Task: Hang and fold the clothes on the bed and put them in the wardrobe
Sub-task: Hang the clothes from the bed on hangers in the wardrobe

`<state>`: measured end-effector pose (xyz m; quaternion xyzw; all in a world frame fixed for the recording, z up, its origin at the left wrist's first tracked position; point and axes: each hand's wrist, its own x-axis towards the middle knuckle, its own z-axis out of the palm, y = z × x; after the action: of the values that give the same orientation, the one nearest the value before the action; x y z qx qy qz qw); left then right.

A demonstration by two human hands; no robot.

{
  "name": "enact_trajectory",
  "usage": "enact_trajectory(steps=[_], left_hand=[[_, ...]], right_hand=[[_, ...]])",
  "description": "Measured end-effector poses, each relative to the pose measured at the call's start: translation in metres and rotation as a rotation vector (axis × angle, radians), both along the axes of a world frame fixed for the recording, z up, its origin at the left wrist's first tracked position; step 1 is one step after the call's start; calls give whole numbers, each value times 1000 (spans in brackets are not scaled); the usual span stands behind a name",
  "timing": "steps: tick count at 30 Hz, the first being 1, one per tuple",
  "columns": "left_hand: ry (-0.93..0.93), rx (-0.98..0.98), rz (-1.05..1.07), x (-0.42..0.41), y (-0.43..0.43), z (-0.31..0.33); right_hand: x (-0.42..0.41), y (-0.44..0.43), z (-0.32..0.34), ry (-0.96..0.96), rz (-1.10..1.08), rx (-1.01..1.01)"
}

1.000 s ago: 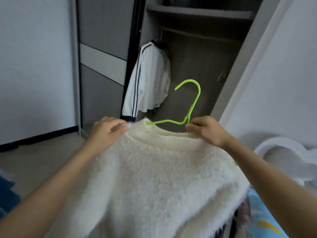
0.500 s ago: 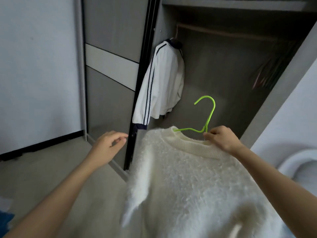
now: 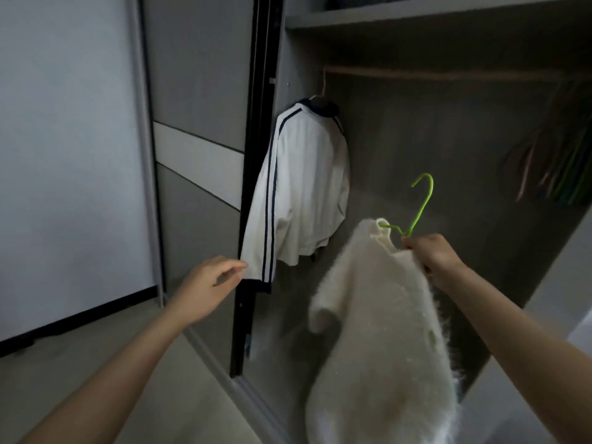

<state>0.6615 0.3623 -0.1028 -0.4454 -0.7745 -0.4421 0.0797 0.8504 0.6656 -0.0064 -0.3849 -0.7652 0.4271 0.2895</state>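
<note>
Jacket (image 3: 304, 187) hung on rail (image 3: 448, 73). Sweater (image 3: 384, 331) on hanger (image 3: 419, 206), right grip (image 3: 432, 257) clasping it, unhung. Left grip (image 3: 208, 283) loose, empty.

Looks like we're in a bedroom at home, right up against a built-in wardrobe (image 3: 448, 129) with a grey sliding door (image 3: 195, 123). Inside we see a hanging rail (image 3: 448, 73), a shelf (image 3: 416, 14) above it, a white jacket with dark stripes (image 3: 304, 187) on a hanger, and a bunch of spare hangers (image 3: 557, 168) bundled at the right. Plain white wall (image 3: 64, 139), pale floor (image 3: 160, 395).
</note>
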Motion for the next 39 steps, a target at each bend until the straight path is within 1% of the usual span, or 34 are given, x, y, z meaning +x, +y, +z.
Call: enact_trajectory(steps=[3, 7, 11, 16, 20, 24, 27, 31, 35, 39], left_hand=[[14, 26, 7, -16, 34, 11], [0, 32, 15, -31, 68, 15], [-9, 21, -9, -52, 101, 26], [73, 57, 30, -110, 147, 43], [267, 139, 111, -173, 189, 68], [513, 196, 221, -245, 231, 114], [684, 184, 257, -284, 262, 151], [891, 108, 206, -326, 302, 189], [897, -25, 207, -358, 330, 205], [1010, -122, 432, -380, 339, 206]], right_hand=[[-28, 28, 15, 104, 76, -123], [-57, 54, 23, 187, 151, -175], [-88, 80, 33, 211, 151, -144], [-130, 113, 45, 166, 148, -16], [-170, 140, 59, 143, 73, 45], [-217, 170, 83, 228, 6, 63], [-244, 184, 105, 234, -42, 120], [-282, 198, 132, 315, -116, 200], [-315, 214, 154, 342, -187, 272], [-333, 228, 173, 361, -253, 313]])
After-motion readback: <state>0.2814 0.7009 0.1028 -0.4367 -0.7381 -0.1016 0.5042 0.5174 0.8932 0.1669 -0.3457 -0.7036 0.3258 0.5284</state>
